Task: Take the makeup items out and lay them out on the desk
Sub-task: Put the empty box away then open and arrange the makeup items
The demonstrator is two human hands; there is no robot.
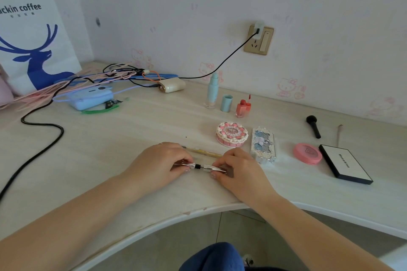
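Observation:
A silver makeup pen (199, 166) lies low over the pale desk (110, 149), held at both ends. My left hand (160, 161) grips its left part and my right hand (235, 168) grips its right part, with a black neck showing between them. Just behind my hands lies a thin gold pencil (203, 152). Laid out to the right are a round pink cake-shaped compact (232, 134), a blue ornate palette (263, 144), a pink round compact (307, 153) and a black-edged white palette (345, 166).
Farther back stand a pale blue tube (212, 91), its blue cap (226, 103) and a red lip gloss (243, 106). A black brush (313, 126) and a thin brush (339, 135) lie right. Cables, a blue power bank (90, 98) and a white paper bag (33, 35) crowd the left.

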